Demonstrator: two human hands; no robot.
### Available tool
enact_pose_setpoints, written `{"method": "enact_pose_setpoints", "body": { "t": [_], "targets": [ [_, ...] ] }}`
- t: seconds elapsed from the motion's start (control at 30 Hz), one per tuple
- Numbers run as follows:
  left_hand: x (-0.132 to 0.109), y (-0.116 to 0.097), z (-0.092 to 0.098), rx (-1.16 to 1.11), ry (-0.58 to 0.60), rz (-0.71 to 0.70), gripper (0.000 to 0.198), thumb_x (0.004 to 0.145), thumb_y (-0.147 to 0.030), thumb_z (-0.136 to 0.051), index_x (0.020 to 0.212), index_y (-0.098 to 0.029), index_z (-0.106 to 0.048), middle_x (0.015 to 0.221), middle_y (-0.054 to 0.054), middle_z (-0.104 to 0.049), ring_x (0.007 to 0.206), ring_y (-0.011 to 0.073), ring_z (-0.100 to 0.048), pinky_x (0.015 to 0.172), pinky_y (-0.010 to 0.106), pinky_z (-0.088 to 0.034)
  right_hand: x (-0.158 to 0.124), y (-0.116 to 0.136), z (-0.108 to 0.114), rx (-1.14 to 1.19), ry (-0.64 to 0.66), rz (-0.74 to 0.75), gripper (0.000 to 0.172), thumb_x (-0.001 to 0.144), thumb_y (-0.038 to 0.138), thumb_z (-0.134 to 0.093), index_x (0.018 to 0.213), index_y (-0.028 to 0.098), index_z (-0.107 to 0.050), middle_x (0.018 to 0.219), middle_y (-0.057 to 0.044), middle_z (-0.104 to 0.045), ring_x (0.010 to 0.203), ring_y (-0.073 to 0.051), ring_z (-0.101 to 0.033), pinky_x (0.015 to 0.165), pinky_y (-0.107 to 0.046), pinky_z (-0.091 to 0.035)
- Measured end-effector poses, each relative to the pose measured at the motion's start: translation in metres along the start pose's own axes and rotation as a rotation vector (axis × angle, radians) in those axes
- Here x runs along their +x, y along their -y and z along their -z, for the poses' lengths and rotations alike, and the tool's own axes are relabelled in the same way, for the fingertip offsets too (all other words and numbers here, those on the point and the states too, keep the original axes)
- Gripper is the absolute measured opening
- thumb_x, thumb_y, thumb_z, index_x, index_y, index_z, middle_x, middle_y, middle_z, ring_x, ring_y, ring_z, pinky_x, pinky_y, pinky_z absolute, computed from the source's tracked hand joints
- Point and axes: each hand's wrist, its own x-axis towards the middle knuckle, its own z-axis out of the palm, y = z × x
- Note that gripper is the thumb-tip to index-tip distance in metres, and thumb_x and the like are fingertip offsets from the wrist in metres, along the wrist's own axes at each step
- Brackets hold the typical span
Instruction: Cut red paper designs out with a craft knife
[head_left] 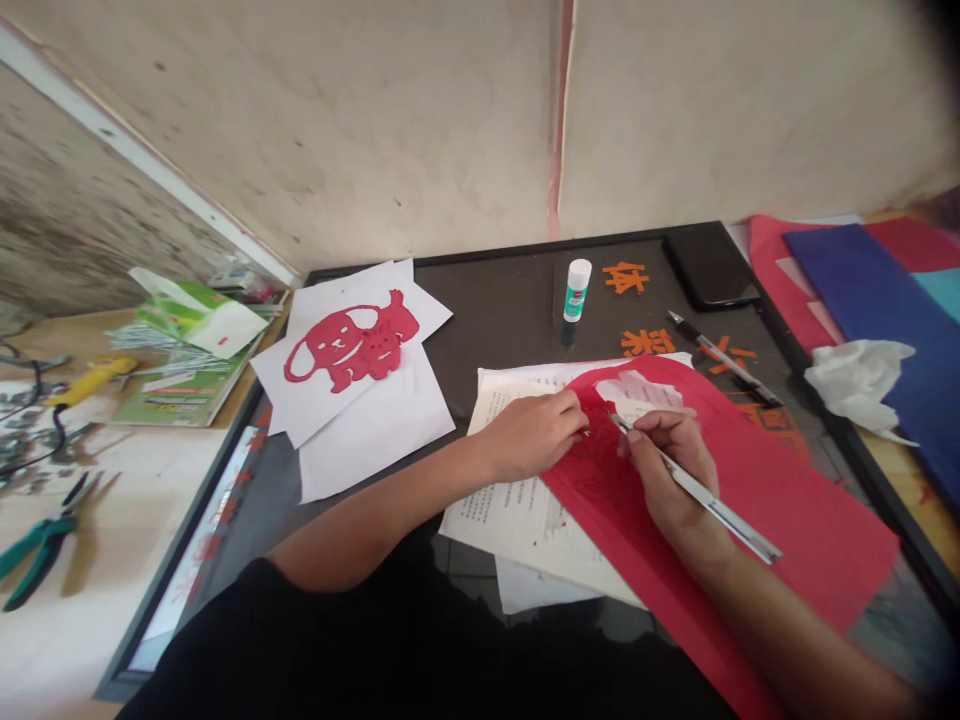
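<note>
Pale scuffed wall (337,120) above a dark board with a black rim (480,248), and at the board's near side, a sheet of red paper (787,530) lying over printed pages (517,520), with a cut-away opening near its top. Right hand (664,460): a narrow, pen-like pinch around a metal craft knife (720,510), tip down on the red paper. Left hand (529,435): fingers bunched and pressing on the sheet just beside the blade, with nothing visibly held. Real risk of a cut finger from any blade slip toward those close fingertips; risk too of torn red paper from heavy pressure or a dragging blade, and of a wandering cut if the sheet creeps over the smooth pages. Red paper running past the board's near edge at lower right, with weak support there. Beyond the upper edge of the sheet, little elbow room: a glue stick (577,290), orange paper characters (637,342), and a slim pen or knife (724,355) all close by. Further left, a red dog cut-out (349,340) on white paper (375,440); further right, crumpled tissue (859,380) on blue paper (870,280).
</note>
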Motion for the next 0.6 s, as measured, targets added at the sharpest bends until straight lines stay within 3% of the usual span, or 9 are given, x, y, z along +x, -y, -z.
{"method": "enact_pose_setpoints", "body": {
  "t": [0.23,0.37,0.43,0.5,0.57,0.6],
  "targets": [
    [0.009,-0.005,-0.003,-0.020,-0.006,0.039,0.014,0.094,-0.018,-0.047,0.090,-0.015,-0.060,0.094,0.004,-0.060,0.076,0.0151,-0.057,0.063,0.027,-0.044,0.000,0.002,0.000,0.025,0.008,-0.009,0.009,0.085,0.024,-0.060,0.091,0.023,-0.054,0.065,0.003,-0.060,0.055,-0.014,-0.056,0.052,-0.027,-0.043],
    [-0.004,-0.002,0.020,-0.037,-0.145,0.236,0.018,0.097,-0.019,-0.037,0.095,-0.015,-0.054,0.097,0.006,-0.059,0.074,0.0138,-0.055,0.064,0.028,-0.046,-0.001,0.007,-0.002,0.061,-0.014,-0.023,0.010,0.086,0.028,-0.062,0.090,0.023,-0.054,0.065,0.003,-0.061,0.056,-0.014,-0.056,0.053,-0.026,-0.044],
    [-0.026,-0.004,0.042,-0.079,-0.201,0.320,0.017,0.096,-0.018,-0.036,0.093,-0.016,-0.052,0.092,0.004,-0.059,0.068,0.0116,-0.054,0.062,0.026,-0.045,-0.002,0.015,-0.001,0.090,0.000,-0.011,0.012,0.088,0.032,-0.062,0.090,0.023,-0.056,0.068,0.002,-0.064,0.055,-0.013,-0.054,0.053,-0.026,-0.044],
    [-0.062,-0.013,0.065,-0.306,-0.141,0.348,0.018,0.098,-0.020,-0.037,0.088,-0.018,-0.052,0.082,0.000,-0.059,0.068,0.0109,-0.054,0.060,0.024,-0.045,-0.002,0.027,0.006,0.075,0.103,-0.012,0.015,0.090,0.037,-0.060,0.086,0.022,-0.059,0.069,0.001,-0.066,0.053,-0.012,-0.053,0.054,-0.027,-0.045],
    [-0.111,-0.027,0.079,-0.412,-0.027,0.260,0.020,0.097,-0.018,-0.038,0.085,-0.020,-0.054,0.077,-0.001,-0.061,0.064,0.0097,-0.053,0.056,0.021,-0.043,-0.001,0.040,0.019,-0.050,0.253,-0.030,0.021,0.091,0.040,-0.059,0.081,0.022,-0.063,0.070,-0.001,-0.067,0.055,-0.013,-0.057,0.057,-0.028,-0.047],
    [-0.140,-0.036,0.080,-0.348,-0.013,0.208,0.021,0.095,-0.016,-0.039,0.083,-0.021,-0.055,0.075,-0.003,-0.061,0.062,0.0093,-0.051,0.054,0.021,-0.042,0.002,0.045,0.027,-0.154,0.308,-0.026,0.022,0.090,0.041,-0.060,0.079,0.022,-0.065,0.070,-0.001,-0.068,0.058,-0.015,-0.060,0.059,-0.028,-0.048]
  ]
}}
